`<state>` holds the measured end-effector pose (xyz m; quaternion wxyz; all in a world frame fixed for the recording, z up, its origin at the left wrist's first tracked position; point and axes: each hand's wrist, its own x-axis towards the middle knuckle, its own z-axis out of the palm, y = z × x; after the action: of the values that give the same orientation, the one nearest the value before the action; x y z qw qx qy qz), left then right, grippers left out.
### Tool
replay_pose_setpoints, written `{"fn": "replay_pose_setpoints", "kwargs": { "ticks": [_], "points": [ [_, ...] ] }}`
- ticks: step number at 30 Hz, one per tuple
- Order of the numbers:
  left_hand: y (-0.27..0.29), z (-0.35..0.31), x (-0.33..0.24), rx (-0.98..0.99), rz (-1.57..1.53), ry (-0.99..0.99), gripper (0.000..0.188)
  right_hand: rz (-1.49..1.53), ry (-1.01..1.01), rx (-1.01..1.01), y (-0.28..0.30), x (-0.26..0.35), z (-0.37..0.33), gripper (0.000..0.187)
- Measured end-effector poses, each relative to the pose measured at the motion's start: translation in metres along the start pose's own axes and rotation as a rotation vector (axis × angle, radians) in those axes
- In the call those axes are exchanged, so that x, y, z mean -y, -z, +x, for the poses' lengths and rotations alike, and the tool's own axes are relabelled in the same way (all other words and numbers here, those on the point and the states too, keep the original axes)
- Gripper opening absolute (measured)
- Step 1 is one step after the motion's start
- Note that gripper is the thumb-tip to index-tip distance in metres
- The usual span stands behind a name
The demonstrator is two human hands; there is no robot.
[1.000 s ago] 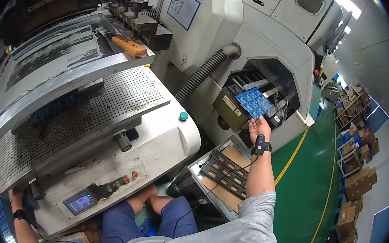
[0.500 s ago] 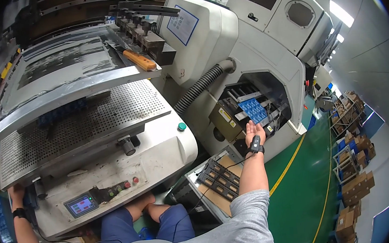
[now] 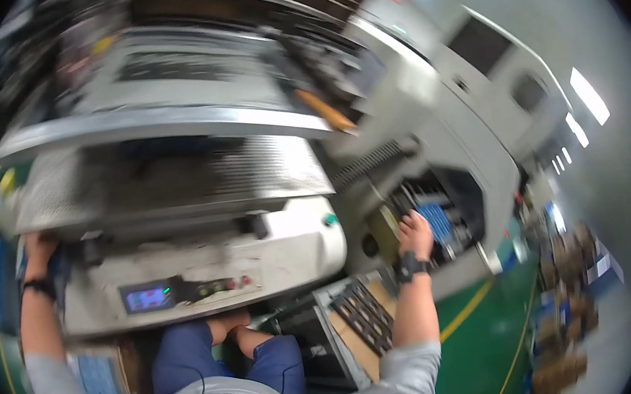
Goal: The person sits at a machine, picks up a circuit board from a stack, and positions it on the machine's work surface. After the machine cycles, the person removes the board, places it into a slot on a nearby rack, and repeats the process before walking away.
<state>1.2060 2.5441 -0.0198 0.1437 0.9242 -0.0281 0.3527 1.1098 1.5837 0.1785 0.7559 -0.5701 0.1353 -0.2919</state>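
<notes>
My right hand (image 3: pixel 415 234) is stretched out beside a blue panel of repeated small shapes (image 3: pixel 435 221), which lies on rails in the opening of the white machine on the right. Its fingers are loosely bent and slightly apart. I see nothing held in them, though motion blurs the view. My left hand (image 3: pixel 40 246) is at the front left corner of the perforated metal table (image 3: pixel 281 166), its fingers mostly hidden and smeared. Over that table sits a metal-framed screen (image 3: pixel 161 121) with grey paste on it. A spatula with an orange handle (image 3: pixel 325 110) rests at the frame's right end.
A small touch display (image 3: pixel 148 298) and several buttons are on the front panel. A green button (image 3: pixel 330 220) sits at the panel's right. Below my right forearm, a black slotted rack (image 3: pixel 363 317) lies on cardboard. Blue sheets (image 3: pixel 98 380) lie in a box at lower left.
My view has turned, so the scene sits differently and is blurred. My right hand's fingers, stretched out palm up before, are now bent. The left hand stays at the table's corner.
</notes>
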Motion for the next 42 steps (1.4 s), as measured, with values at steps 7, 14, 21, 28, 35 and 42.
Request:
{"fn": "replay_pose_setpoints", "kwargs": {
  "ticks": [7,14,21,28,35,42],
  "points": [
    [0.094,0.045,-0.132,0.010,0.127,0.144,0.048,-0.366,0.159,0.365,-0.191,0.008,-0.037,0.016],
    [0.111,0.041,-0.140,0.014,0.078,0.186,0.051,-0.772,0.385,0.744,-0.348,-0.041,-0.065,0.023],
    [0.098,0.041,-0.139,0.189,0.231,0.284,0.054,-1.005,0.710,0.671,-0.402,-0.088,-0.061,0.033],
    [0.094,0.036,-0.133,0.109,0.271,0.242,0.056,-1.208,0.488,0.753,-0.426,-0.078,-0.087,0.035],
    [0.090,0.035,-0.130,0.112,0.265,0.279,0.055,-1.166,0.437,0.741,-0.433,-0.079,-0.088,0.040],
    [0.095,0.037,-0.136,0.097,0.224,0.259,0.054,-1.173,0.831,0.836,-0.409,-0.084,-0.061,0.026]
  ]
}}
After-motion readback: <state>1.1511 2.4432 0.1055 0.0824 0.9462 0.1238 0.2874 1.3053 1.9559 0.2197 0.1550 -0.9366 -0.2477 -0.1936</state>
